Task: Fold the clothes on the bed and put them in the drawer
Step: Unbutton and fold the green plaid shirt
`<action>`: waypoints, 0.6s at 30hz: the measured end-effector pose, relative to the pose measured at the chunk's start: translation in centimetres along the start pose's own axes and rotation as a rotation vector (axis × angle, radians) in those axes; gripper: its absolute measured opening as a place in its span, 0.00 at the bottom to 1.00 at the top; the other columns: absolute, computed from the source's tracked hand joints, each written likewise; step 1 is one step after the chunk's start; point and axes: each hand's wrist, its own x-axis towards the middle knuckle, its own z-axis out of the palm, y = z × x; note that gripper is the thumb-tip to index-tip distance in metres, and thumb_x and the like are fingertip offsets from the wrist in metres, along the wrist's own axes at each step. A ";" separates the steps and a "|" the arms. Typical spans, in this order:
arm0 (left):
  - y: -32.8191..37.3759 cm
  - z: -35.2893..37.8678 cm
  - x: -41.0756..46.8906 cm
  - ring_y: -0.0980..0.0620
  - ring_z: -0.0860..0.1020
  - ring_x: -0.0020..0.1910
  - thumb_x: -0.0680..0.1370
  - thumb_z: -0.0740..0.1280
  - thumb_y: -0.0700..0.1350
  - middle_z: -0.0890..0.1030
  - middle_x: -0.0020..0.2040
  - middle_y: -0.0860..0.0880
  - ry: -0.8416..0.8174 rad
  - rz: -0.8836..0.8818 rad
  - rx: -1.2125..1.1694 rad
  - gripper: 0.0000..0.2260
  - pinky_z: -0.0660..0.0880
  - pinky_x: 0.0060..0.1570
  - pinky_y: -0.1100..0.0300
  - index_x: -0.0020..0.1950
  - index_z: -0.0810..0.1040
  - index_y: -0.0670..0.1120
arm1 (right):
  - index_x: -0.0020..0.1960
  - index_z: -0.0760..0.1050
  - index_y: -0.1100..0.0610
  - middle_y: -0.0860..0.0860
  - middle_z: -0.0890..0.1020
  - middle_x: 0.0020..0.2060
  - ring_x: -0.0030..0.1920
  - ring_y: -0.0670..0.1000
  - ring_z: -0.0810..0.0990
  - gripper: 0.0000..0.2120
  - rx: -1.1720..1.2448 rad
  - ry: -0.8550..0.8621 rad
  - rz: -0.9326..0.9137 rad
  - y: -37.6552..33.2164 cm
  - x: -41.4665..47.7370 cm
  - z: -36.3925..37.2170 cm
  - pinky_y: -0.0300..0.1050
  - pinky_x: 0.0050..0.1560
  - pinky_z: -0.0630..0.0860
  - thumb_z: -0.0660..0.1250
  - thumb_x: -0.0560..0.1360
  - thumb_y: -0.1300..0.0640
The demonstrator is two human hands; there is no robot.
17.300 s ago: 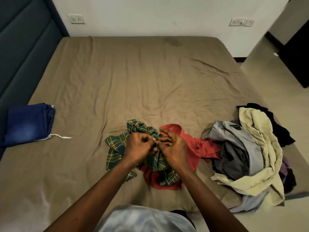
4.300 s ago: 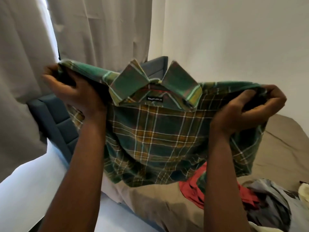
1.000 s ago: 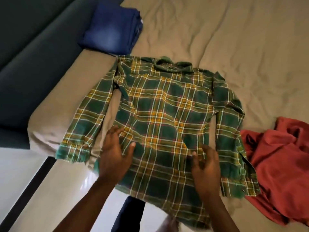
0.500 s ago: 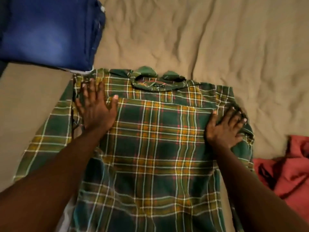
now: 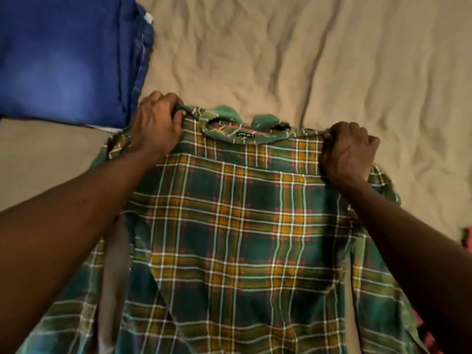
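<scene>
on my feed the plaid shirt (image 5: 242, 226) lies flat on the bed (image 5: 306, 60), collar at the far end. the left hand (image 5: 155, 126) has its fingers curled round the cloth at the left shoulder, just beside the collar. the right hand (image 5: 348, 154) grips the right shoulder the same way. the rest of the shirt spreads back under both forearms. folded blue jeans (image 5: 63, 60) sit just beside the left hand. a red cloth (image 5: 467, 238) shows at the right edge.
</scene>
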 end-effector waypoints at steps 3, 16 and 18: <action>1.0 0.6 2.2 0.35 0.75 0.60 0.83 0.63 0.48 0.76 0.59 0.37 -0.050 -0.068 0.044 0.10 0.73 0.60 0.43 0.60 0.77 0.45 | 0.60 0.75 0.55 0.59 0.79 0.55 0.58 0.63 0.74 0.13 -0.085 -0.048 -0.037 0.3 2.3 0.2 0.59 0.62 0.64 0.58 0.82 0.50; 3.0 0.3 4.3 0.45 0.82 0.50 0.80 0.67 0.56 0.84 0.49 0.48 -0.226 0.122 -0.335 0.12 0.79 0.53 0.46 0.56 0.81 0.49 | 0.60 0.78 0.52 0.51 0.81 0.48 0.48 0.55 0.79 0.12 0.606 -0.262 -0.306 -7.5 5.3 -0.7 0.48 0.51 0.74 0.64 0.80 0.49; 4.0 0.1 6.8 0.44 0.81 0.47 0.81 0.65 0.60 0.84 0.45 0.46 -0.308 -0.029 -0.326 0.18 0.77 0.50 0.48 0.50 0.82 0.46 | 0.53 0.77 0.50 0.50 0.81 0.42 0.39 0.53 0.78 0.09 0.839 -0.408 -0.022 -8.6 8.3 -0.1 0.45 0.42 0.74 0.69 0.77 0.46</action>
